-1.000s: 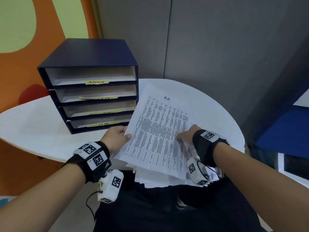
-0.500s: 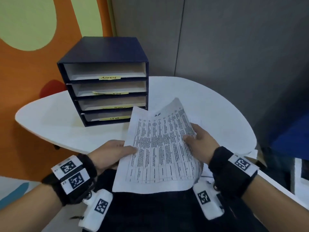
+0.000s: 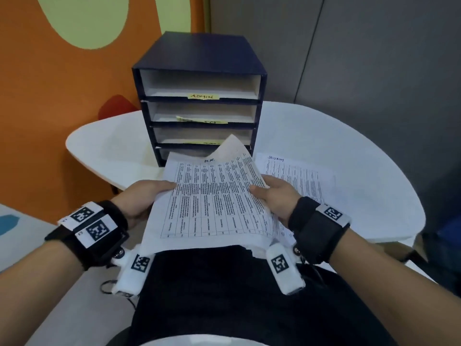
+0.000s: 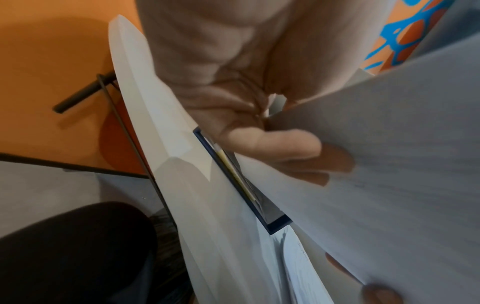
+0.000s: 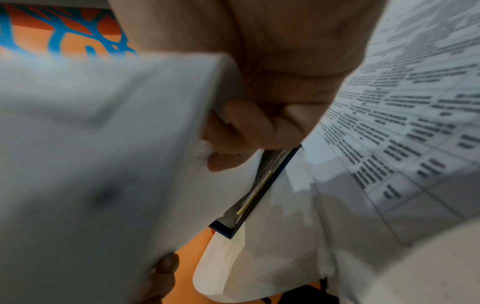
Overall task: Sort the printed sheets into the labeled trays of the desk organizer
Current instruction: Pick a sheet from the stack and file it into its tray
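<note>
Both hands hold one printed sheet point(image 3: 212, 203), handwritten "HR" at its top, above my lap and the table's near edge. My left hand point(image 3: 146, 196) pinches its left edge and my right hand point(image 3: 273, 194) pinches its right edge. The sheet's far right corner curls up in front of the lowest trays of the dark blue desk organizer point(image 3: 199, 58). The top tray is labelled ADMIN; the lower yellow labels are hard to read or hidden. In the left wrist view, fingers lie under the sheet point(image 4: 389, 174). The right wrist view shows curled fingers against the sheet point(image 5: 91, 144).
A stack of printed sheets point(image 3: 301, 181), its top one marked SECURITY, lies on the white round table point(image 3: 361, 151) to the right of the organizer. An orange wall stands to the left and grey panels behind. My dark-clothed lap is below the sheet.
Both hands have lifted the HR sheet off the stack and carried it left, in front of the organizer. Its far corner now curls up, and the SECURITY sheet is uncovered.
</note>
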`<state>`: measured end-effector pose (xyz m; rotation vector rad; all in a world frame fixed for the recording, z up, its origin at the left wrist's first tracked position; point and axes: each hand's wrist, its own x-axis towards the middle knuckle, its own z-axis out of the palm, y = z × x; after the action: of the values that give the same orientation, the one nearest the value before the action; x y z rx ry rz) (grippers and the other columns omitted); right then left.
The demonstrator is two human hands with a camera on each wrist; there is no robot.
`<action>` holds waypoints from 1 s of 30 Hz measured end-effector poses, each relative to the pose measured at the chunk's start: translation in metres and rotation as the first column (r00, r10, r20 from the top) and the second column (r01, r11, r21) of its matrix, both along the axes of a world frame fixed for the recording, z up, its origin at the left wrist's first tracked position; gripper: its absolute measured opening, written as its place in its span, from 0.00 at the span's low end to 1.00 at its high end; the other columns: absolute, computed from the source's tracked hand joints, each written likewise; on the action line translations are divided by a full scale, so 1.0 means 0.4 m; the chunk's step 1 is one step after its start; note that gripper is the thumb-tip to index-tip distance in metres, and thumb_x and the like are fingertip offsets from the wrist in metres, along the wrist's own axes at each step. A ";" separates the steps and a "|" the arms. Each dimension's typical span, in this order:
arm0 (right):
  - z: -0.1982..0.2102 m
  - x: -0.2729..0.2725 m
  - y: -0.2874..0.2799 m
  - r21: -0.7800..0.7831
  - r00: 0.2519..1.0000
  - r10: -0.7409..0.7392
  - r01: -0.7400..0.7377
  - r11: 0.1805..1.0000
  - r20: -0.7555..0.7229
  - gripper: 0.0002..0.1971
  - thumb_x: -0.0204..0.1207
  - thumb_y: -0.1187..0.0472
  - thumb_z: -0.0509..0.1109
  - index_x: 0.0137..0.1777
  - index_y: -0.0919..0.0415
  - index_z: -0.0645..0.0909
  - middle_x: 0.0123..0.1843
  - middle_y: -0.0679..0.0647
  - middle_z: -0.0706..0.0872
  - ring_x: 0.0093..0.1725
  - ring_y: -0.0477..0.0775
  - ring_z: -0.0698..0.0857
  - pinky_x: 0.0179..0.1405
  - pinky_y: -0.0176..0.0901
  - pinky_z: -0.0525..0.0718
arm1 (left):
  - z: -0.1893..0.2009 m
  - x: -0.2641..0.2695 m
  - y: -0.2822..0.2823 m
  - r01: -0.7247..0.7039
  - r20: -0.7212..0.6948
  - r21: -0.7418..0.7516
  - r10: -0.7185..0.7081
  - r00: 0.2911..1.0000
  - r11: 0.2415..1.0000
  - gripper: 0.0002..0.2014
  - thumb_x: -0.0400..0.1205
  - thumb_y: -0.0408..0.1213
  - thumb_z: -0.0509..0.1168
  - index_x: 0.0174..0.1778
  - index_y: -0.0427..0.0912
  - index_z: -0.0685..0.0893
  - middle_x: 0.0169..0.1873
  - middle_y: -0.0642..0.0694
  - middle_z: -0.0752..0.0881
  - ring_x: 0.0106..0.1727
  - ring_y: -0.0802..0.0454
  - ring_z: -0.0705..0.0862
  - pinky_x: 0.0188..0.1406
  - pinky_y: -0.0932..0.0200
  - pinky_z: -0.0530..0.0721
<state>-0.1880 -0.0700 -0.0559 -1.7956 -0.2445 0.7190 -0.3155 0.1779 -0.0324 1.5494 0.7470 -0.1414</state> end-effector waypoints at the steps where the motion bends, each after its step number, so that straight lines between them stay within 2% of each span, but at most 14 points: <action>1: -0.003 0.003 0.009 0.003 1.000 0.005 -0.005 1.000 -0.007 0.19 0.75 0.52 0.71 0.66 0.53 0.82 0.57 0.51 0.90 0.58 0.59 0.88 0.62 0.62 0.84 | -0.001 0.000 0.008 -0.001 -0.004 -0.010 0.001 1.000 1.000 0.16 0.86 0.40 0.64 0.61 0.31 0.87 0.54 0.33 0.91 0.43 0.43 0.92 0.50 0.49 0.87; 5: -0.026 0.017 0.021 0.029 1.000 -0.010 0.011 1.000 -0.017 0.26 0.69 0.45 0.75 0.67 0.51 0.81 0.61 0.52 0.89 0.61 0.59 0.87 0.66 0.63 0.81 | -0.009 0.005 0.018 -0.010 0.017 -0.015 0.010 1.000 1.000 0.15 0.86 0.41 0.63 0.59 0.33 0.87 0.52 0.35 0.92 0.42 0.44 0.92 0.48 0.49 0.90; 8: -0.122 0.092 0.009 0.049 0.997 -0.074 0.075 0.996 -0.013 0.56 0.46 0.26 0.80 0.75 0.49 0.72 0.74 0.53 0.79 0.71 0.60 0.79 0.71 0.67 0.75 | -0.003 0.005 0.015 0.053 0.021 -0.040 -0.052 0.998 0.998 0.16 0.85 0.41 0.66 0.63 0.34 0.86 0.55 0.36 0.91 0.52 0.40 0.91 0.59 0.44 0.87; 10: -0.163 0.129 0.005 0.065 0.996 -0.077 0.079 0.995 -0.038 0.61 0.40 0.24 0.80 0.76 0.49 0.70 0.76 0.53 0.77 0.73 0.60 0.77 0.71 0.69 0.74 | 0.000 0.004 0.015 0.116 0.003 -0.016 -0.116 0.993 0.993 0.18 0.82 0.39 0.70 0.65 0.34 0.84 0.57 0.36 0.91 0.60 0.36 0.89 0.68 0.39 0.82; 12: -0.138 0.113 0.006 0.089 0.993 -0.102 0.106 0.990 -0.054 0.58 0.41 0.26 0.81 0.75 0.50 0.73 0.74 0.54 0.79 0.71 0.61 0.79 0.71 0.69 0.75 | 0.001 0.011 0.018 0.138 -0.006 0.031 -0.138 0.990 0.990 0.14 0.84 0.35 0.68 0.65 0.35 0.85 0.56 0.37 0.91 0.59 0.36 0.89 0.67 0.39 0.83; 15: -0.100 0.071 0.001 0.093 0.992 -0.117 0.122 0.988 -0.052 0.48 0.48 0.30 0.82 0.70 0.49 0.78 0.68 0.51 0.84 0.67 0.59 0.82 0.70 0.68 0.75 | -0.001 0.024 0.023 0.130 0.002 0.040 -0.130 0.991 0.991 0.12 0.86 0.32 0.64 0.64 0.36 0.85 0.54 0.37 0.92 0.49 0.43 0.93 0.50 0.48 0.92; 16: -0.099 0.065 -0.005 0.080 0.992 -0.114 0.118 0.990 -0.055 0.48 0.48 0.30 0.82 0.70 0.49 0.78 0.68 0.49 0.84 0.67 0.57 0.82 0.71 0.66 0.75 | -0.003 0.028 0.026 0.143 -0.008 0.043 -0.143 0.990 0.989 0.12 0.86 0.31 0.64 0.64 0.37 0.85 0.54 0.38 0.92 0.48 0.44 0.93 0.49 0.50 0.92; 21: -0.112 0.046 -0.018 0.003 0.995 -0.053 0.054 0.999 -0.083 0.38 0.57 0.42 0.82 0.68 0.52 0.79 0.64 0.48 0.87 0.65 0.57 0.84 0.71 0.61 0.76 | -0.016 0.022 0.045 0.227 -0.107 0.039 -0.222 0.969 0.973 0.12 0.85 0.31 0.65 0.64 0.37 0.85 0.54 0.38 0.92 0.58 0.37 0.90 0.63 0.38 0.85; 23: -0.106 0.037 -0.012 -0.015 0.997 -0.044 0.043 0.999 -0.061 0.27 0.68 0.50 0.77 0.68 0.51 0.80 0.60 0.50 0.89 0.61 0.57 0.87 0.69 0.60 0.79 | -0.023 0.012 0.059 0.260 -0.156 0.013 -0.255 0.954 0.966 0.12 0.85 0.31 0.65 0.63 0.35 0.85 0.54 0.36 0.92 0.58 0.35 0.90 0.59 0.40 0.86; 25: -0.099 0.030 -0.009 -0.016 0.997 -0.036 0.035 0.999 -0.062 0.21 0.76 0.56 0.72 0.69 0.52 0.80 0.53 0.56 0.91 0.51 0.61 0.90 0.60 0.58 0.86 | -0.026 0.003 0.072 0.254 -0.174 -0.021 -0.254 0.951 0.967 0.14 0.84 0.30 0.64 0.64 0.32 0.84 0.54 0.35 0.92 0.52 0.39 0.92 0.49 0.48 0.91; 26: -0.093 0.027 -0.008 -0.014 0.996 -0.036 0.035 0.999 -0.077 0.21 0.78 0.59 0.71 0.72 0.53 0.77 0.47 0.60 0.91 0.41 0.61 0.90 0.47 0.52 0.90 | -0.029 0.000 0.081 0.244 -0.175 -0.023 -0.245 0.954 0.969 0.14 0.84 0.30 0.65 0.65 0.31 0.83 0.54 0.34 0.91 0.51 0.40 0.93 0.47 0.50 0.92; 27: -0.086 0.021 -0.009 -0.008 0.995 -0.036 0.035 0.999 -0.094 0.24 0.79 0.61 0.70 0.75 0.55 0.74 0.40 0.62 0.87 0.30 0.56 0.85 0.31 0.42 0.87 | -0.030 -0.001 0.089 0.238 -0.173 -0.017 -0.237 0.956 0.971 0.16 0.83 0.30 0.65 0.66 0.31 0.82 0.55 0.34 0.91 0.52 0.39 0.92 0.50 0.48 0.92; 28: -0.082 0.017 -0.011 0.000 0.993 -0.035 0.036 0.999 -0.110 0.26 0.79 0.64 0.70 0.77 0.58 0.70 0.36 0.62 0.82 0.23 0.51 0.79 0.22 0.36 0.80 | -0.030 -0.003 0.098 0.234 -0.169 -0.001 -0.231 0.958 0.972 0.18 0.81 0.32 0.67 0.67 0.31 0.82 0.56 0.33 0.91 0.56 0.36 0.91 0.58 0.42 0.89; 30: -0.084 0.014 -0.012 0.005 0.990 -0.043 0.044 0.999 -0.135 0.30 0.78 0.68 0.71 0.80 0.62 0.66 0.31 0.59 0.77 0.21 0.47 0.73 0.19 0.34 0.74 | -0.029 -0.007 0.110 0.272 -0.171 0.029 -0.263 0.950 0.962 0.22 0.77 0.35 0.69 0.67 0.33 0.82 0.58 0.33 0.90 0.62 0.30 0.87 0.69 0.30 0.79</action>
<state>-0.1825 -0.0746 -0.0894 -1.7313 -0.1175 0.8038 -0.3182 0.2219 -0.0439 1.6990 0.6702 -0.4601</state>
